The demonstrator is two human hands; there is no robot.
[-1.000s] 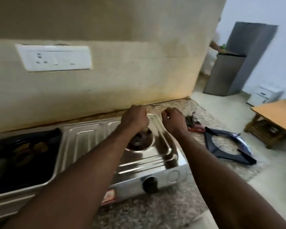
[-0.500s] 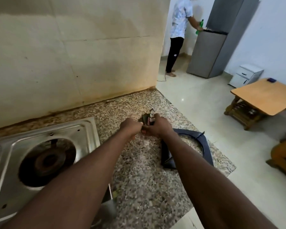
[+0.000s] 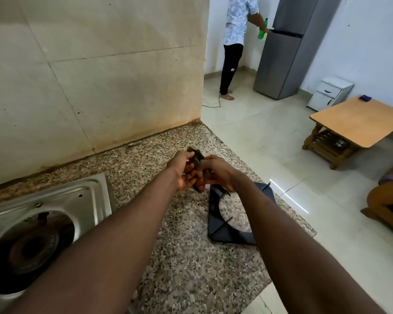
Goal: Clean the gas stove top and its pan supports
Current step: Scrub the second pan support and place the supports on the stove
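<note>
Both my hands meet above the granite counter (image 3: 186, 252), right of the steel gas stove (image 3: 61, 205). My left hand (image 3: 183, 172) and my right hand (image 3: 216, 174) together grip a small dark flat object (image 3: 196, 158); what it is I cannot tell. The stove's right burner (image 3: 32, 248) is bare, with no support over it. A black pan support (image 3: 227, 232) lies flat on the counter just right of my hands, partly hidden by my right forearm.
A stained tiled wall (image 3: 100, 87) backs the counter, which ends at the right over a tiled floor. A person (image 3: 235, 44) stands at a grey fridge (image 3: 290, 48) holding a green bottle. A wooden table (image 3: 359, 123) and a white cabinet (image 3: 329, 94) stand beyond.
My hands left the stove's right burner, moved right over the counter and picked up the dark object, then raised it. My view swung right, so the stove's left part is out of frame.
</note>
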